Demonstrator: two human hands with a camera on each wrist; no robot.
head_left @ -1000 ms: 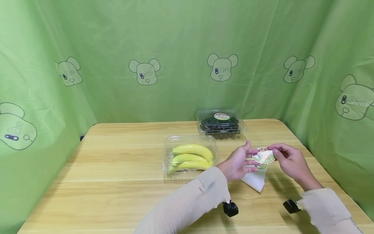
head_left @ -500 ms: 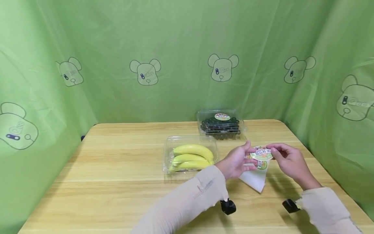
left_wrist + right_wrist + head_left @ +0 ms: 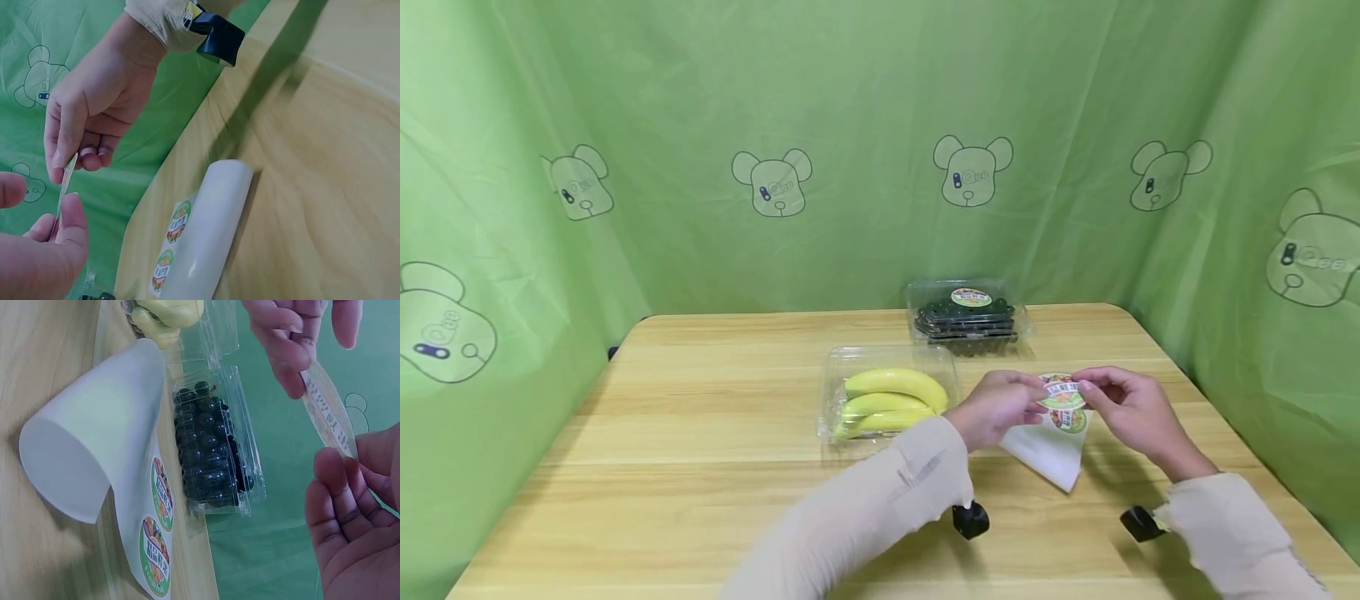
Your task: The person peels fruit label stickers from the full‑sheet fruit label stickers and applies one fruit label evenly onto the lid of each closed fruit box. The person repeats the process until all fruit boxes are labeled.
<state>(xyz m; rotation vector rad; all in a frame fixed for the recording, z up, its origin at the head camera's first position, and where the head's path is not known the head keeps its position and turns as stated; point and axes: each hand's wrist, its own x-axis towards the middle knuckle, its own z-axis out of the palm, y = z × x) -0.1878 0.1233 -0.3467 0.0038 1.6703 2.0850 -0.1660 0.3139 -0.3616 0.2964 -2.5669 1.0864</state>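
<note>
An oval fruit label sticker (image 3: pixel 1063 395) with printed lettering is stretched between both hands above the right part of the table. My left hand (image 3: pixel 1000 408) pinches its left edge between thumb and fingers. At the opposite edge, my right hand (image 3: pixel 1138 414) grips it with thumb and index finger. The left wrist view shows the sticker (image 3: pixel 65 181) nearly edge-on, its two ends in the fingertips. Below the hands lies a white curled roll of sticker backing (image 3: pixel 94 425), with more oval labels (image 3: pixel 155 556) on its flat end.
A clear clamshell box (image 3: pixel 850 358) with several bananas (image 3: pixel 895 385) stands left of my left hand. Behind it, near the table's back edge, is a clear box of dark grapes (image 3: pixel 206 444) with an oval label on its lid. Green cloth (image 3: pixel 865 100) surrounds the wooden table (image 3: pixel 685 400).
My left hand has turned over from palm-up under the sticker to pinching its left edge. The right hand, still holding the sticker, has shifted slightly left.
</note>
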